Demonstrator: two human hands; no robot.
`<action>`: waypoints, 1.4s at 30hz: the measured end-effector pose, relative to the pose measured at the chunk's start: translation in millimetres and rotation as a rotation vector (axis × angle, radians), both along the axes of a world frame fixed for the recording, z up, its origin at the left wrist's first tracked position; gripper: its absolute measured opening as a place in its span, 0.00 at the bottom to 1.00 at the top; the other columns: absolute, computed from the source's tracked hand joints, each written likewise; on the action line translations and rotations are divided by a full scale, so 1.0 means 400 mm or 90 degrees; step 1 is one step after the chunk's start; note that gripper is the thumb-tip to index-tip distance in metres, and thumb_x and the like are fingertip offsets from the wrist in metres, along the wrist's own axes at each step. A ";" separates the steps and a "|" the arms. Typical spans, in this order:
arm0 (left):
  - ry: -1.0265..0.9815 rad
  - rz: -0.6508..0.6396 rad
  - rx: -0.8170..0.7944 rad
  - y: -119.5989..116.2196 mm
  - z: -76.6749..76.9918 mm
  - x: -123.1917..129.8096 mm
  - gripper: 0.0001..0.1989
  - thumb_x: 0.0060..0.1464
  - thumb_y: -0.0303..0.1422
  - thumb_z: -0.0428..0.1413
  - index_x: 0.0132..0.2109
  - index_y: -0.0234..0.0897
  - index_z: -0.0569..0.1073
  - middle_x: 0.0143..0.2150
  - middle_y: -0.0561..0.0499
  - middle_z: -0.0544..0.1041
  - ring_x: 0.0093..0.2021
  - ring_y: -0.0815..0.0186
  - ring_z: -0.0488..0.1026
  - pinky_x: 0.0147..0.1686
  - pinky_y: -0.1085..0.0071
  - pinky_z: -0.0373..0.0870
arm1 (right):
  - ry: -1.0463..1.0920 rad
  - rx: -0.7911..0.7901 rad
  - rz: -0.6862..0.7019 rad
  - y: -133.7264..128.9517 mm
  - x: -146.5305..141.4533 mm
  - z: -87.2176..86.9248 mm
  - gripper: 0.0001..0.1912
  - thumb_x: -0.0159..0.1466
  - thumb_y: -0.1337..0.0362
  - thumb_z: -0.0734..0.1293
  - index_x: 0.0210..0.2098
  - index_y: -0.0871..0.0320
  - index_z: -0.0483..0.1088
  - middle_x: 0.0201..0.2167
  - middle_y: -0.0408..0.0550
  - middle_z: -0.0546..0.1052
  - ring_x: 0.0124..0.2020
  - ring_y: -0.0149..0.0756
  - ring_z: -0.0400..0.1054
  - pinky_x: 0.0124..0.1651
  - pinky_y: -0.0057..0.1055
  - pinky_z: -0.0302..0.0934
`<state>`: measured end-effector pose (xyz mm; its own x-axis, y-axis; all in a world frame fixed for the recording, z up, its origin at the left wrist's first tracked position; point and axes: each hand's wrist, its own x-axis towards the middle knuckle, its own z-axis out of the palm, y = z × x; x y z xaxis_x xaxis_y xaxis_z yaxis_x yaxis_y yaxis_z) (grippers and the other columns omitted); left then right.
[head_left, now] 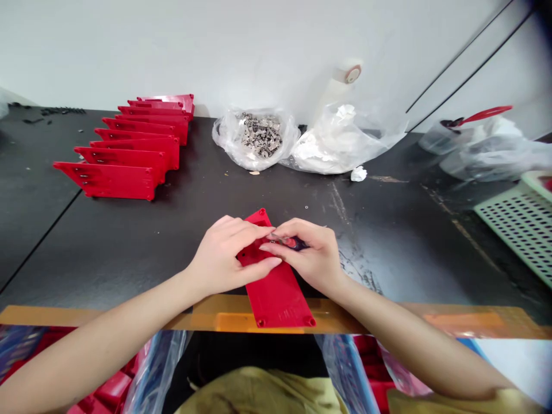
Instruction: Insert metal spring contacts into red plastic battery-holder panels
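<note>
lying under l hand [228, 250] & r hand [314, 247]: red panel [278, 294]

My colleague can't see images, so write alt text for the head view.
A person's left hand spreads over a red plastic panel on a dark table while the right hand grips a small red-and-dark tool over it. Behind, similar red panels stand in a row, left of a bag of metallic-looking pieces.

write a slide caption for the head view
Left hand over a red panel, right hand holding a small tool; similar panels lined up farther left.
</note>
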<state>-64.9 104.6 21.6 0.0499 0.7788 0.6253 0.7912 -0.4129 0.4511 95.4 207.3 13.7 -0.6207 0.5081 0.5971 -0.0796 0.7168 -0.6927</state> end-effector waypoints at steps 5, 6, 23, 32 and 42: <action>-0.073 0.017 -0.003 0.002 -0.007 -0.002 0.08 0.60 0.33 0.59 0.45 0.36 0.77 0.39 0.50 0.83 0.34 0.68 0.77 0.38 0.70 0.70 | -0.028 0.016 0.002 0.000 0.008 0.016 0.08 0.58 0.71 0.74 0.37 0.58 0.74 0.30 0.40 0.79 0.26 0.24 0.70 0.32 0.21 0.66; -0.106 0.019 -0.021 0.003 -0.006 -0.006 0.08 0.61 0.33 0.58 0.45 0.38 0.78 0.40 0.50 0.83 0.35 0.68 0.77 0.38 0.70 0.70 | -0.039 0.022 0.015 0.003 0.009 0.021 0.08 0.59 0.71 0.73 0.39 0.57 0.75 0.31 0.41 0.79 0.26 0.24 0.70 0.31 0.21 0.66; -0.199 0.244 -0.149 0.027 -0.009 -0.053 0.11 0.61 0.39 0.55 0.45 0.39 0.77 0.44 0.50 0.80 0.43 0.64 0.75 0.47 0.67 0.68 | -0.167 0.043 0.043 0.110 -0.026 0.029 0.04 0.65 0.66 0.69 0.33 0.59 0.75 0.34 0.46 0.75 0.34 0.32 0.69 0.38 0.28 0.63; -0.295 0.186 -0.430 0.042 -0.021 -0.063 0.18 0.60 0.47 0.50 0.36 0.40 0.77 0.30 0.55 0.75 0.31 0.66 0.69 0.33 0.70 0.61 | -0.301 0.071 0.129 0.127 -0.061 0.038 0.07 0.66 0.64 0.67 0.34 0.59 0.75 0.35 0.47 0.75 0.34 0.31 0.68 0.38 0.28 0.60; -0.298 0.123 -0.390 0.047 -0.041 -0.064 0.16 0.61 0.43 0.49 0.36 0.39 0.76 0.35 0.53 0.75 0.36 0.65 0.71 0.39 0.70 0.66 | -0.328 0.171 0.132 0.136 -0.067 0.047 0.08 0.67 0.63 0.66 0.36 0.59 0.77 0.35 0.47 0.78 0.35 0.34 0.71 0.39 0.29 0.61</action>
